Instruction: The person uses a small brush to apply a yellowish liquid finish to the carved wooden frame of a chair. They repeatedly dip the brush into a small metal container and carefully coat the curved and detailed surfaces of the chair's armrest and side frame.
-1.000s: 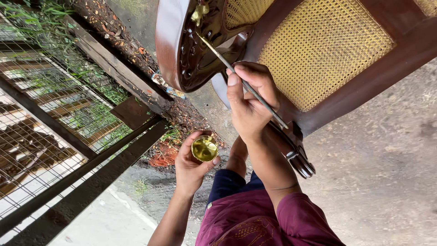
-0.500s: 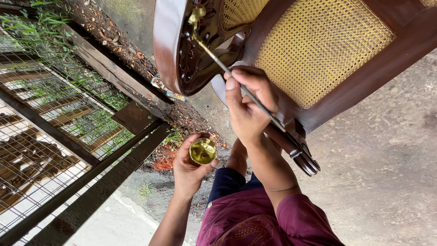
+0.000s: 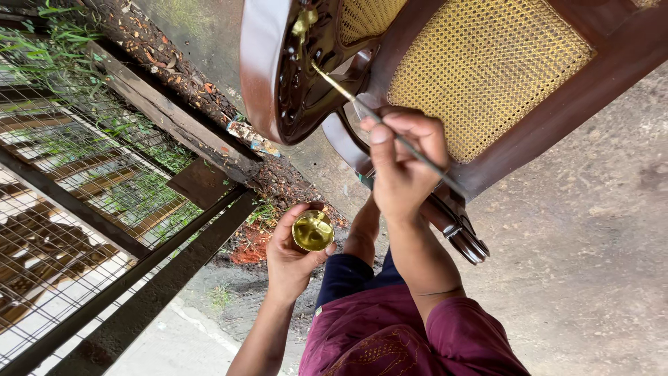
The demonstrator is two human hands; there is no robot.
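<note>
both hands are closed: right hand (image 3: 403,163) pinches a thin brush (image 3: 362,108), left hand (image 3: 292,254) cups a small gold-paint tin (image 3: 312,231).

Glossy wooden chair (image 3: 278,76), woven cane.

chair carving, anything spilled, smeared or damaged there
Nothing stands out. Gold paint sits only on the carving where the thin brush in the right hand reaches. The small paint pot in the left hand shows no spill.
</note>
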